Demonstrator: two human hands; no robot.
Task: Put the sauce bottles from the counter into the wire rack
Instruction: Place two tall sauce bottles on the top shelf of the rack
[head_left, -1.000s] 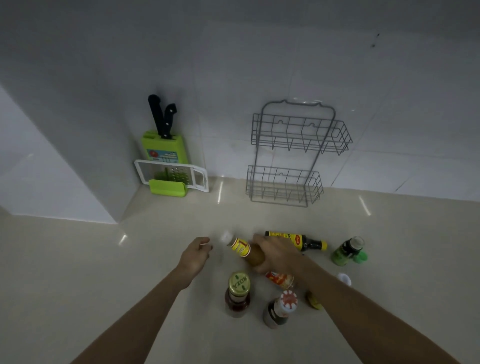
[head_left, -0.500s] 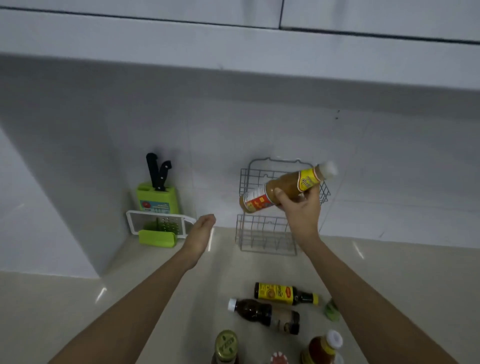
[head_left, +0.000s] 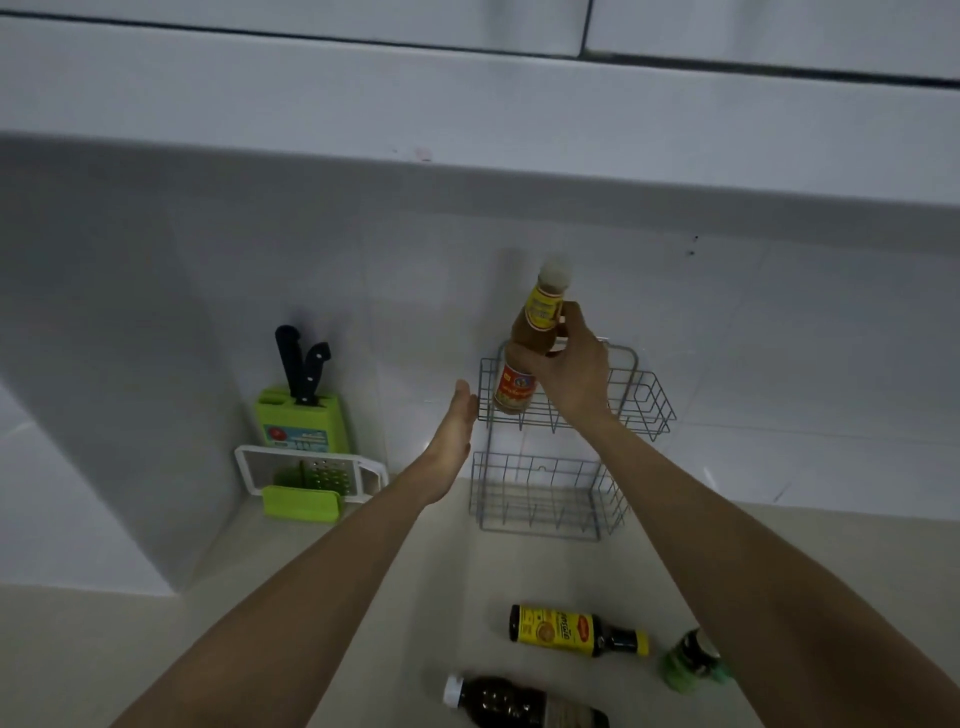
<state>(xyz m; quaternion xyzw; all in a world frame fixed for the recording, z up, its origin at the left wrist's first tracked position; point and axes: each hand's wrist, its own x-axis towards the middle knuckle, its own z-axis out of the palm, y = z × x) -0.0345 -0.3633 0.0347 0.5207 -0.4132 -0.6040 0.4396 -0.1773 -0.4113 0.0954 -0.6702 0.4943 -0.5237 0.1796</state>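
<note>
Right hand (head_left: 569, 366) wrapped around an orange sauce bottle (head_left: 524, 358), nearly upright at the left end of the wire rack (head_left: 644, 410) upper basket, base seemingly just inside. Left hand (head_left: 451, 447) open, fingers straight, empty, beside the rack. Two bottles lying on the counter (head_left: 363, 597).

Dim, bluish, soft wide-angle picture

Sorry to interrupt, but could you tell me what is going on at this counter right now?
A person is loading sauce bottles into the wire rack on the wall. The right hand holds an orange bottle upright at the left end of the top basket. The left hand is open and empty beside the rack. The bottom basket is empty. A yellow-label bottle and a dark bottle lie on the counter, with a green jar nearby.
</note>
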